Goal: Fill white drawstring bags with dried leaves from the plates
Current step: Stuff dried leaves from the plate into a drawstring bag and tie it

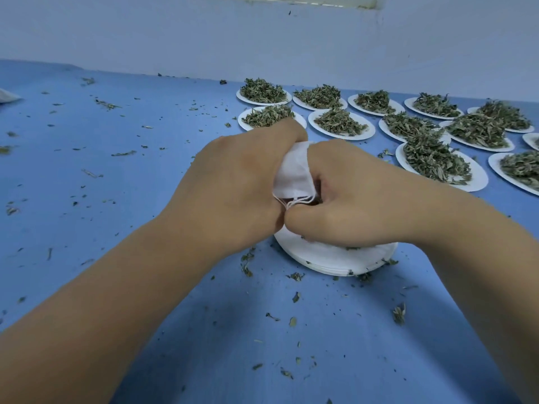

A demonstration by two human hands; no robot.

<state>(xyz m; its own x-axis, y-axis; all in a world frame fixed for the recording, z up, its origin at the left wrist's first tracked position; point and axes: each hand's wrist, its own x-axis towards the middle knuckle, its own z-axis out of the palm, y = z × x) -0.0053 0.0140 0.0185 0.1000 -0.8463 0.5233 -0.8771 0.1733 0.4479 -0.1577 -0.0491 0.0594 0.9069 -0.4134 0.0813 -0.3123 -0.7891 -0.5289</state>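
Hands grip bag; stacked plates beneath.

Nothing to read here, honestly. No lettering, numbers or logos that I can make out on the plates, the bag, the desk or the wall.

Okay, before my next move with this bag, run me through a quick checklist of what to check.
1. Grip: left hand and right hand both hold the white bag: ok.
2. Drawstring within reach: it shows between the thumbs: ok.
3. Bag full enough: the hands hide its contents: cannot tell.
4. Bag over the stack of empty plates to catch spills: ok.
5. Table free of spilled leaves: leaf bits lie scattered: not ok.
6. More leaves ready: full plates wait at the right: ok.
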